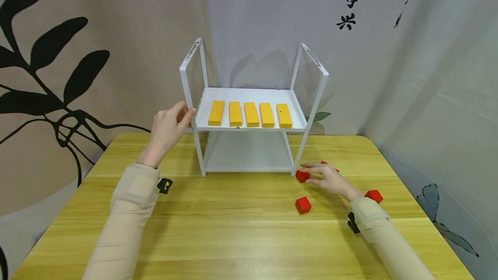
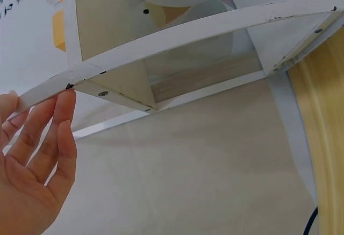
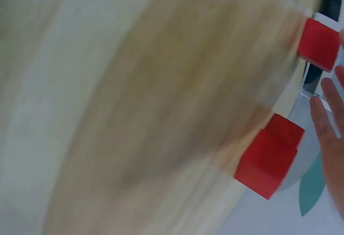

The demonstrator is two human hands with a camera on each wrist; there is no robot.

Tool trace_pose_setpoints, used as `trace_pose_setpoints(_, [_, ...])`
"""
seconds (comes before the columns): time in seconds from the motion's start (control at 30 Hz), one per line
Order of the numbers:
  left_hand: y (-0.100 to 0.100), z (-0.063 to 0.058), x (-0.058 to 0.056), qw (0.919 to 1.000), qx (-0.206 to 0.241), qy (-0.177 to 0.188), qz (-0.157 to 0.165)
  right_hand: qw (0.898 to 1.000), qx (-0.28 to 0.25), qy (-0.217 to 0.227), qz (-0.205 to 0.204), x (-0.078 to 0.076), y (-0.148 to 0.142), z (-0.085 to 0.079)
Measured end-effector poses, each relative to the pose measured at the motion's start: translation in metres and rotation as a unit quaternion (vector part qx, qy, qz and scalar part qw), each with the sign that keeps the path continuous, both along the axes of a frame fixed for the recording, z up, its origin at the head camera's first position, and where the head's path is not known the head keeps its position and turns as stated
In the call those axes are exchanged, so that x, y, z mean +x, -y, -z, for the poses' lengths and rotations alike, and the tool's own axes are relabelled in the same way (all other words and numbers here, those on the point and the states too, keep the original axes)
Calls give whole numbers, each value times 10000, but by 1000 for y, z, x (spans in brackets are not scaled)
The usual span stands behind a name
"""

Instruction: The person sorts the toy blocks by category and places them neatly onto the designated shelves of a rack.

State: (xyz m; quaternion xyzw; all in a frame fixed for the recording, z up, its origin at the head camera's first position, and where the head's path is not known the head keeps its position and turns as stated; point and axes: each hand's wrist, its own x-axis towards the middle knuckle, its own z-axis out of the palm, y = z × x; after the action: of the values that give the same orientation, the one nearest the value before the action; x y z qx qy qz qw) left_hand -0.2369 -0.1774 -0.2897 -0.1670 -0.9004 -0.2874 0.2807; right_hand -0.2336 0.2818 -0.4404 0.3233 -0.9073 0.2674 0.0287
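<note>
A white two-tier rack (image 1: 249, 172) stands at the back of the table. My left hand (image 1: 169, 126) holds its front left post, with the thumb on one side and the fingers (image 2: 40, 130) on the other in the left wrist view. Several yellow blocks (image 1: 251, 115) lie in a row on the upper shelf. My right hand (image 1: 328, 179) is low beside the rack's right front foot, its fingers extended at a red block (image 1: 301, 176). In the right wrist view this red block (image 3: 319, 44) is close to the fingertips; whether they touch cannot be told.
Another red block (image 1: 303, 205) sits nearer the front, and one (image 1: 374, 196) is by the right wrist. A further red block (image 1: 324, 163) is partly hidden behind the right hand. The wooden table (image 1: 233, 237) meets a printed curtain (image 1: 253, 20) at the back.
</note>
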Motion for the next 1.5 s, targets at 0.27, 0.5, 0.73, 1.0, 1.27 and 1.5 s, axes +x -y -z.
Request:
trace_pose_setpoints(0.27, [-1, -1, 1, 10000, 30, 44, 71, 9995, 92, -294, 84, -5, 2, 10])
trace_pose_setpoints(0.5, [-1, 0, 0, 9999, 32, 80, 89, 9979, 116, -631, 24, -5, 1, 13])
trace_pose_setpoints(0.73, [-1, 0, 0, 9999, 48, 121, 69, 9951, 70, -989, -57, 1, 0, 13])
trace_pose_setpoints(1.0, [-1, -1, 2, 9999, 48, 89, 77, 9893, -435, -1390, 83, 10, -2, 10])
trace_pose_setpoints(1.27, [0, -1, 1, 10000, 40, 45, 54, 9783, -1136, -1729, 86, 20, 7, 1])
trace_pose_setpoints(1.5, [0, 0, 1, 10000, 22, 15, 63, 9712, -1438, -1899, 82, 27, 26, -7])
